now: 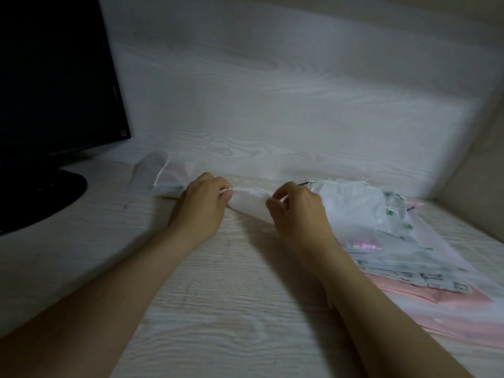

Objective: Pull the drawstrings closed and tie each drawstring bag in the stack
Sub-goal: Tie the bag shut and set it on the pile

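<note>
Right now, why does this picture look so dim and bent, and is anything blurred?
Head view: dim, brightest on the back wall; left hand and right hand cast soft shadows on the desk; the wide lens bows the edges; the bag stack looks smeared.

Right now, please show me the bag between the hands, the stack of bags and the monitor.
bag point(249, 207): head view, its pale body.
stack of bags point(351, 205): head view, top white bag.
monitor point(54, 77): head view, dark screen.

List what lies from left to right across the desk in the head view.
Black monitor → small pile of translucent white bags → left hand → white drawstring bag pinched between both hands → right hand → stack of white, patterned and pink drawstring bags.
</note>
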A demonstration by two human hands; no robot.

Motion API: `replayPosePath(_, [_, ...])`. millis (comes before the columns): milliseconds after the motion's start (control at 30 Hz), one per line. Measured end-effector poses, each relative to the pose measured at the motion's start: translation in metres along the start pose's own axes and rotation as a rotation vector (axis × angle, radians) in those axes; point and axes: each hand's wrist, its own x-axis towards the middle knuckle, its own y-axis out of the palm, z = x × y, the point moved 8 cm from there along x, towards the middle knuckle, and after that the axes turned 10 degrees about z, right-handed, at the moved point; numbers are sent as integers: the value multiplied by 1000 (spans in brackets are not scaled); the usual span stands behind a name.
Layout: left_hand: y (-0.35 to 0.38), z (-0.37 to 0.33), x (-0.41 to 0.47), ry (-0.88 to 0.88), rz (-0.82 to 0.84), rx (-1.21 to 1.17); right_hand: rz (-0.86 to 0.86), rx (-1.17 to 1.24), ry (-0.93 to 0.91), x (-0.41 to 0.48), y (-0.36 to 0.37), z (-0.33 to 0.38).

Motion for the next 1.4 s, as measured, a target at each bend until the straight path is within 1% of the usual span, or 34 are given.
replayPosePath(67, [-10,5,-1,-61,-65,-15,23,1,33,-1,-1,-4])
replayPosePath(167, [-15,11,-4,-150,-91,-64,69,9,4,-2,1,-1])
replayPosePath(267, [-9,11,-4,-147,-58,-83,95,30,-47,-4,4,7])
replayPosePath(400, [-1,14,-3,-200,-29,-196,99,54,-109,-5,3,15])
replayPosePath(500, [5,17,-2,-239,-15,-265,88,10,-103,-5,2,15])
replayPosePath(633, [11,15,-2,-288,31,-354,127,-21,-69,-2,8,9])
replayPosePath(767, [7,9,-4,-298,39,-285,144,-58,-68,-2,13,9])
replayPosePath(967, [-1,7,-9,-292,-29,-120,144,-50,-51,-3,11,10])
replayPosePath(1067, [-1,11,-8,-320,-34,-129,101,110,52,-6,4,7])
replayPosePath(1167, [0,13,-7,-351,-27,-268,37,352,170,-4,0,1])
replayPosePath(1233, [1,17,-6,-367,-29,-376,10,587,273,-6,1,-7])
replayPosePath(1300, [0,23,-6,-387,-69,-449,4,881,372,-11,4,-16])
replayPosePath(1333, [-1,26,-6,-404,-96,-486,1,1000,401,-13,5,-18])
replayPosePath(1400, [0,35,-7,-460,-141,-600,1,1142,406,-14,4,-18])
